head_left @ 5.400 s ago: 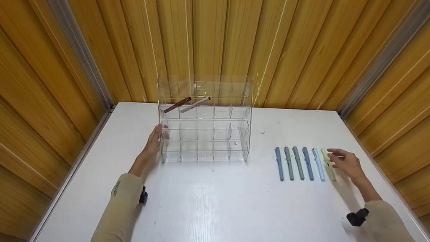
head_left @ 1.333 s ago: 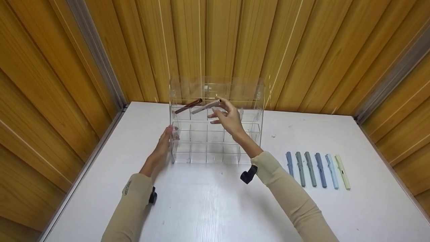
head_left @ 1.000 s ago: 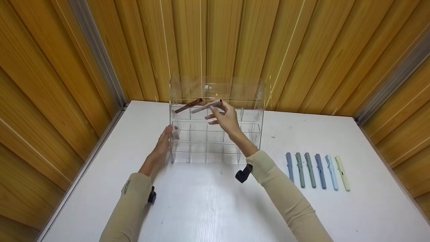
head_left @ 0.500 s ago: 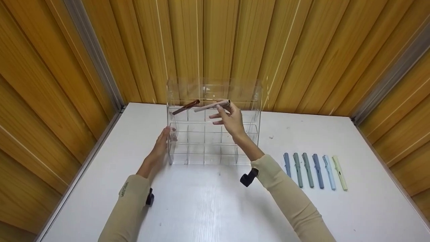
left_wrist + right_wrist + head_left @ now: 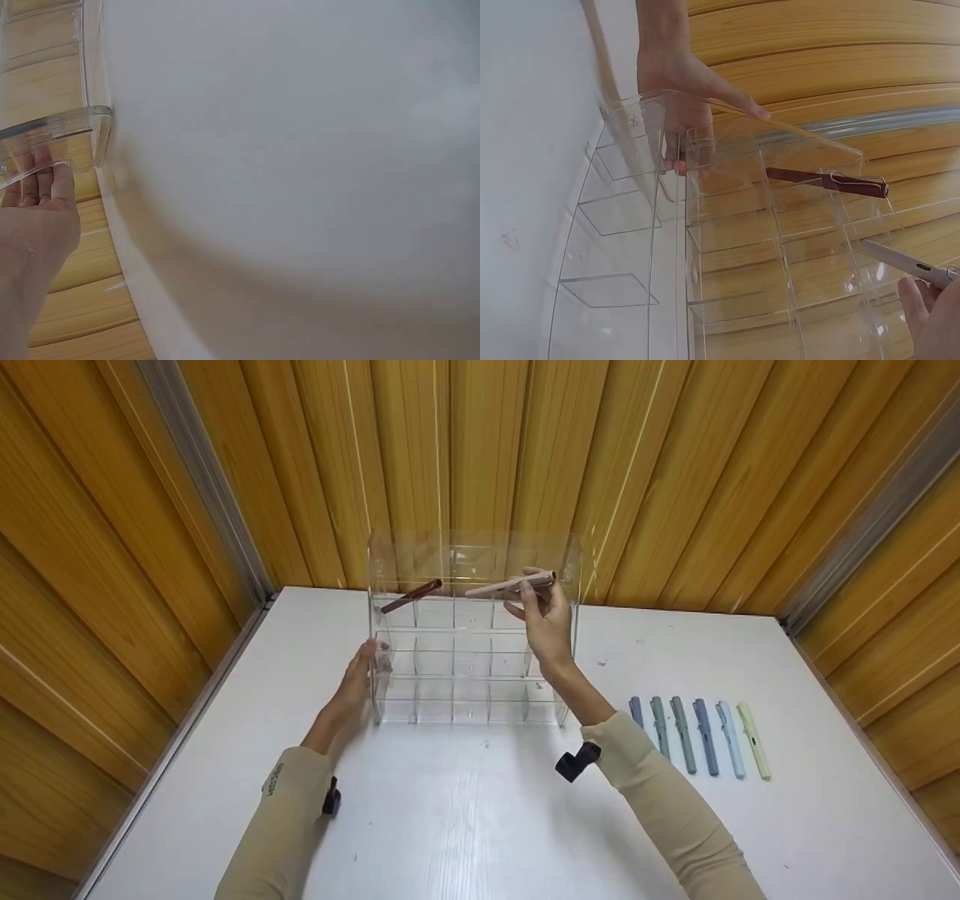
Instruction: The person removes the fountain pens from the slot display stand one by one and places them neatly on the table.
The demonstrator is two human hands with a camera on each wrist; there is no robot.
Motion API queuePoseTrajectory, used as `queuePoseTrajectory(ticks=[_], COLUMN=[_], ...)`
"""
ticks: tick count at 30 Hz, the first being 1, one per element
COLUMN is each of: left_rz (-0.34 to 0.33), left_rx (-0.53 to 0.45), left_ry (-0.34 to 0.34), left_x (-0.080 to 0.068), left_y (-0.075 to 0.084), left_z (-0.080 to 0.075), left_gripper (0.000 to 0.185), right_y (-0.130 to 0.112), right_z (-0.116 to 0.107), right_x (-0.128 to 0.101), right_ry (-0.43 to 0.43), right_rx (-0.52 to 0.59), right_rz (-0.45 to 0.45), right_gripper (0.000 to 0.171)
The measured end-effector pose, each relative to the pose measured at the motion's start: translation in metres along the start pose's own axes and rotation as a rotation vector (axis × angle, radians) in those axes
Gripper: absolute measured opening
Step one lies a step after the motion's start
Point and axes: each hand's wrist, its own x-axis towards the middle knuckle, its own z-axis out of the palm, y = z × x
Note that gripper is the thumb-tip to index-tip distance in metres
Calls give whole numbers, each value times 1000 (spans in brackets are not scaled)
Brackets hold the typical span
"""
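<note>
Pinkish pen (image 5: 511,585) pinched in raised right hand (image 5: 546,619), left hand (image 5: 358,679) flat against clear organizer (image 5: 469,660)

Left hand (image 5: 358,675) flat, fingers straight; right hand (image 5: 546,616) raised, fingers pinching.

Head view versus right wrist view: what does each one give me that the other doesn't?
Only the head view shows the row of six pens lying on the white table, right of the clear organizer, and the right hand pinching the beige pen. Only the right wrist view shows the brown pen's wire clip close up. Both show the left hand holding the organizer's side, the brown pen in the top row, and the beige pen.
</note>
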Motion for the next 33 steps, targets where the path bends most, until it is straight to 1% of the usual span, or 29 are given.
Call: queuePoseTrajectory(ticks=[2,9,13,16,19,23,26,29,33], left_rz=[-2,10,20,21,8,13,31,35,36], left_rx=[-7,56,39,35,39,5,1,21,5], left_ry=[2,-2,8,15,4,1,1,-1,0], left_x=[-1,0,3,5,6,7,7,7,8], left_y=[1,3,3,2,2,2,2,2,3], left_z=[-1,-2,-2,-1,1,3,4,3,2], left_gripper=[94,84,82,83,84,87,91,95,93], right_y=[-2,-7,-8,-8,-9,-10,-9,-9,-10], right_z=[-4,-17,-23,-28,-33,-42,-51,-60,-73], right_x=[0,-1,-1,-2,-5,-7,-9,-10,-12], right_ry=[-3,-28,-36,-34,-32,-58,-88,-102,-105], right_rx=[25,103,116,115,114,111,88,52,1], right_rz=[9,61,69,71,73,81,98,116,127], right_gripper=[35,37,38,40,40,41,44,46,47])
